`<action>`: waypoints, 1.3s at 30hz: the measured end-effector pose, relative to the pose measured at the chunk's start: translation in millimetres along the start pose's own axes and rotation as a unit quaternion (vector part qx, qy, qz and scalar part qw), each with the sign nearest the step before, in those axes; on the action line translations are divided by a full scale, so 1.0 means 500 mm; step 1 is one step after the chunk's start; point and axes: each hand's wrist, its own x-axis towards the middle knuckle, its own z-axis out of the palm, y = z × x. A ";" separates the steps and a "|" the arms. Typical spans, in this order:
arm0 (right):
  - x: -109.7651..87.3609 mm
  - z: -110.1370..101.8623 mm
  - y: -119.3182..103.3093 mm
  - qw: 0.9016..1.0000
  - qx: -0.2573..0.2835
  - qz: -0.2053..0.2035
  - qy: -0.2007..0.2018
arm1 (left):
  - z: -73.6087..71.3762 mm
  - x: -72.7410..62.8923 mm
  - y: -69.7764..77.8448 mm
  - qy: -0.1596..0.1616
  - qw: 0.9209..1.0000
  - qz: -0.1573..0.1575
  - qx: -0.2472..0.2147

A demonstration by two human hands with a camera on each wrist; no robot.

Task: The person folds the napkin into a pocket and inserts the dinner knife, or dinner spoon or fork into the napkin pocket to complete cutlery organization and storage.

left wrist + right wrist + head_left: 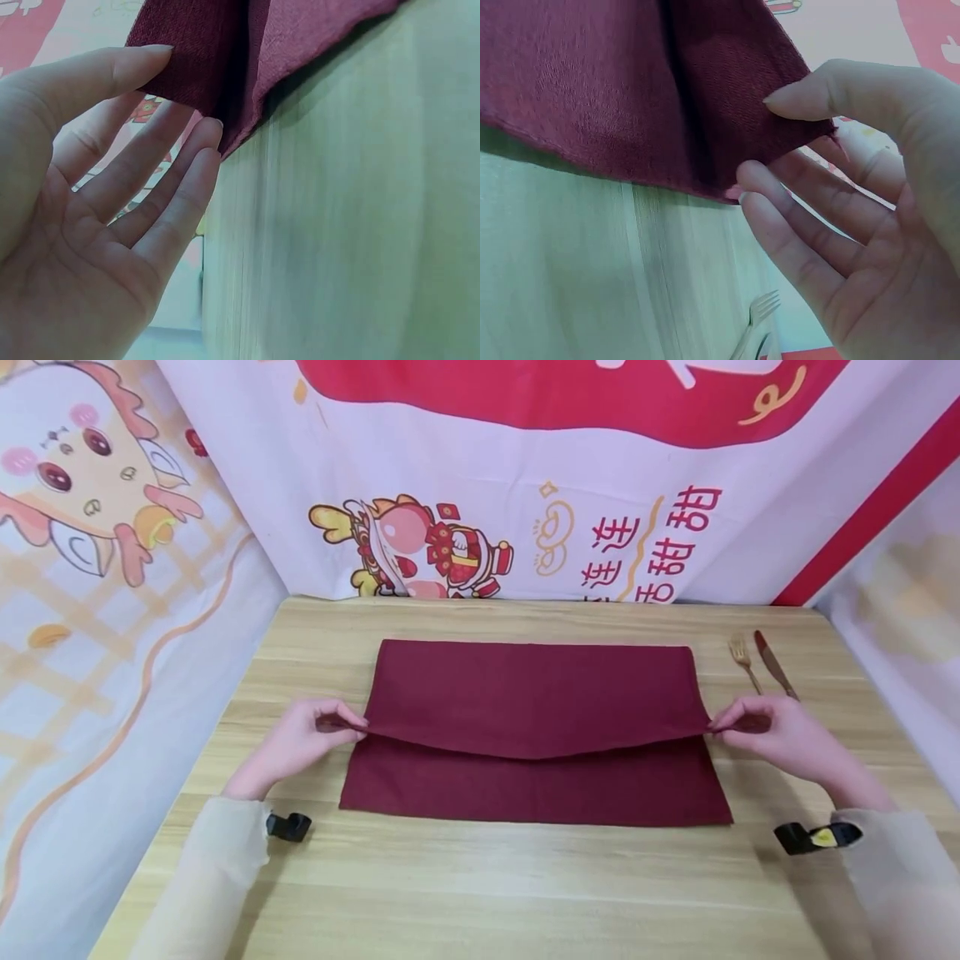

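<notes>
A dark red cloth napkin (532, 693) lies on the wooden table, with one edge lifted and turned over part of it. My left hand (311, 731) pinches the left corner of that raised edge between thumb and fingers. At the opposite corner, my right hand (772, 735) pinches the cloth the same way. The edge sags in the middle, over the lower layer. In the left wrist view, the left thumb (142, 66) presses on top of the cloth. Seen from the right wrist, the right thumb (802, 97) does likewise, and a loose thread hangs at the corner.
A fork (741, 656) and a knife (774, 664) lie on the table (480, 885) just beyond my right hand. Printed cloth hangings (480, 460) with cartoon figures stand along the back and both sides. A black camera mount sits on each wrist.
</notes>
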 end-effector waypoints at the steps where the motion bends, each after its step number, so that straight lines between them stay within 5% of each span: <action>1: -0.004 0.000 0.001 1.000 0.013 -0.004 -0.004 | -0.001 -0.007 0.001 -0.002 1.000 -0.001 -0.007; 8: -0.031 -0.010 -0.002 0.997 0.062 -0.026 -0.036 | -0.010 -0.044 0.012 -0.014 1.000 0.013 -0.022; 19: -0.069 -0.010 -0.004 0.989 0.091 -0.041 -0.113 | -0.006 -0.087 0.025 -0.081 0.997 0.009 -0.005; 26: -0.080 0.024 0.028 0.981 0.116 -0.052 -0.148 | 0.007 -0.097 0.009 -0.130 0.991 -0.012 0.009; 31: -0.082 0.047 0.040 0.978 0.123 -0.012 -0.166 | 0.015 -0.099 0.013 -0.135 0.989 -0.036 0.043; 39: -0.084 0.042 0.028 0.981 0.105 -0.038 -0.159 | 0.011 -0.102 0.026 -0.142 0.988 -0.039 0.035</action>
